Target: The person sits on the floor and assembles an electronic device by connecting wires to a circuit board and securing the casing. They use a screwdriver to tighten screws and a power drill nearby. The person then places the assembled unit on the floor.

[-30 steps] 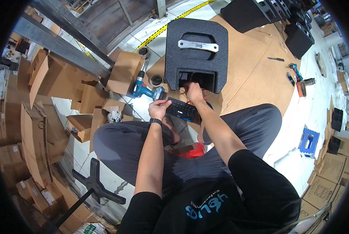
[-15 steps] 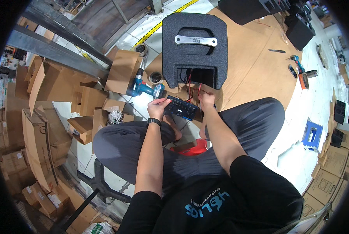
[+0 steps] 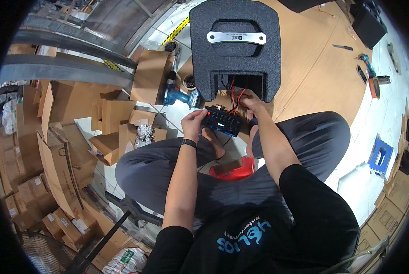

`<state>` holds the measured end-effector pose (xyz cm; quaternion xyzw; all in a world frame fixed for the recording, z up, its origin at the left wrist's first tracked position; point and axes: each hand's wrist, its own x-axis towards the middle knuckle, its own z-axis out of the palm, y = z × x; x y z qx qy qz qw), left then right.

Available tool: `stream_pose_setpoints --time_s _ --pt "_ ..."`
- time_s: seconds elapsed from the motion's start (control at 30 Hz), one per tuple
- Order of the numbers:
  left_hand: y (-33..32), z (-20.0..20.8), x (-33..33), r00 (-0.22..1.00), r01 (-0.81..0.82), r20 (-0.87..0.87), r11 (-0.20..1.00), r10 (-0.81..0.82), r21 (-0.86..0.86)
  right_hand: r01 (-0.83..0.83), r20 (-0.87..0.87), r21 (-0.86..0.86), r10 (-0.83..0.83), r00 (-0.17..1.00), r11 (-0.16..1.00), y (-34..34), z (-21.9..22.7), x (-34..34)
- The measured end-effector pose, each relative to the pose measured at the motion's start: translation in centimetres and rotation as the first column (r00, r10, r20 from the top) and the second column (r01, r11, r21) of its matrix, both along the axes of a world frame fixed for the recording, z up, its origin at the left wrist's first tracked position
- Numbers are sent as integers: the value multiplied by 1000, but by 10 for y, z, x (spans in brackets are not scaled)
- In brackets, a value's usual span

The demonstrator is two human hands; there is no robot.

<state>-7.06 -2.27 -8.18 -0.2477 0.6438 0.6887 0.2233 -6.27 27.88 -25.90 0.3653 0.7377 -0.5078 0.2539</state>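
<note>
A black textured speaker cabinet (image 3: 204, 59) with a silver handle (image 3: 236, 38) stands before me. Red and black wires (image 3: 232, 93) come out of the rectangular opening at its near side. Below that opening, my left hand (image 3: 194, 123) grips the left end of a black control panel (image 3: 221, 122) with rows of knobs, held tilted with its knob side up. My right hand (image 3: 253, 104) is at the opening's lower right, its fingers closed on the wires; the fingertips are partly hidden. The wires run down to the panel's back edge.
A blue cordless drill (image 3: 180, 97) lies left of the cabinet, near tape rolls (image 3: 189, 82). Open cardboard boxes (image 3: 113, 116) crowd the left. A red object (image 3: 233, 169) sits between my legs. On the cardboard sheet (image 3: 305, 68) at right lie a knife (image 3: 343, 47) and a second power tool (image 3: 367, 65).
The view has shifted, so the cabinet appears larger and higher. My left hand still holds the panel. My right hand has moved closer to the opening, with its fingers at the wires.
</note>
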Motion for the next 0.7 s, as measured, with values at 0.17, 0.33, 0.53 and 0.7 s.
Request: stream_pose_setpoints --time_s 0.17,0.33,0.53,0.7 --pt "25 0 -1 978 -28 206 999 37 -46 -163 51 58 161 986 985 -6 -18 -5" --pt "40 -22 3 986 25 165 1000 -25 -2 -82 150 -7 82 985 997 -15 0 -10" --pt "42 -35 4 983 84 181 960 -35 -267 430 106 -449 -431 896 783 -39 43 -17" --pt "48 -25 18 984 19 175 934 46 -357 360 159 -690 -353 922 628 -56 88 -8"
